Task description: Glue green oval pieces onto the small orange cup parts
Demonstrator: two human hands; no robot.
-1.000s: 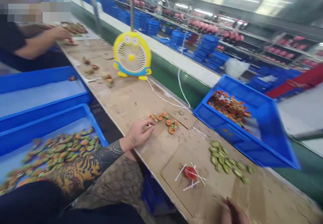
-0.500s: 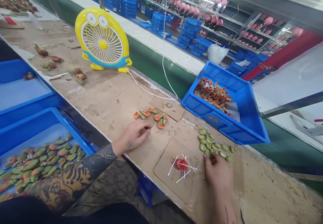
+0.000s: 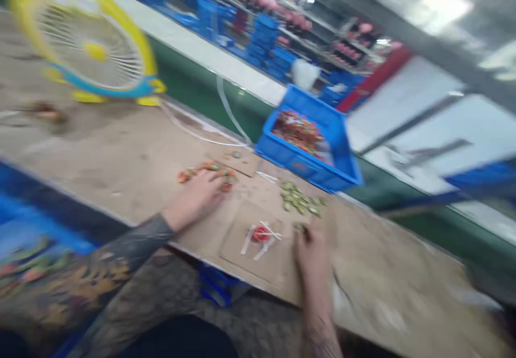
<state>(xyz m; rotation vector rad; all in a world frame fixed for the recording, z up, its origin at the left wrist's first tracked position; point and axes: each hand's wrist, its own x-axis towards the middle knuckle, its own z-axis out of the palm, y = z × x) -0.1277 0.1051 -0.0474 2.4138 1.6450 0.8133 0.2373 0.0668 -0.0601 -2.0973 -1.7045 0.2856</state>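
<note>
My left hand point(image 3: 198, 195) reaches over the cardboard, its fingers beside and partly over a small group of orange and green pieces point(image 3: 186, 175); motion smears its fingertips. At the right, my right hand point(image 3: 311, 242) has its fingers pressed together on a small green oval piece point(image 3: 299, 227). This piece lies apart from a pile of similar green pieces point(image 3: 296, 198) just beyond it. Between the hands, a red pot point(image 3: 260, 233) with white cotton swabs point(image 3: 271, 230) on and around it rests on a square of cardboard point(image 3: 234, 245).
A yellow fan point(image 3: 95, 51) stands at the back left, its white cord running along the table's back edge. A blue crate point(image 3: 308, 172) of orange and green pieces sits behind the green pile. More swabs point(image 3: 266, 177) lie near it. Another blue bin is at the lower left.
The view has swung right and blurred. My left hand has moved forward to the orange and green pieces. My right hand has drawn a green piece back from the pile.
</note>
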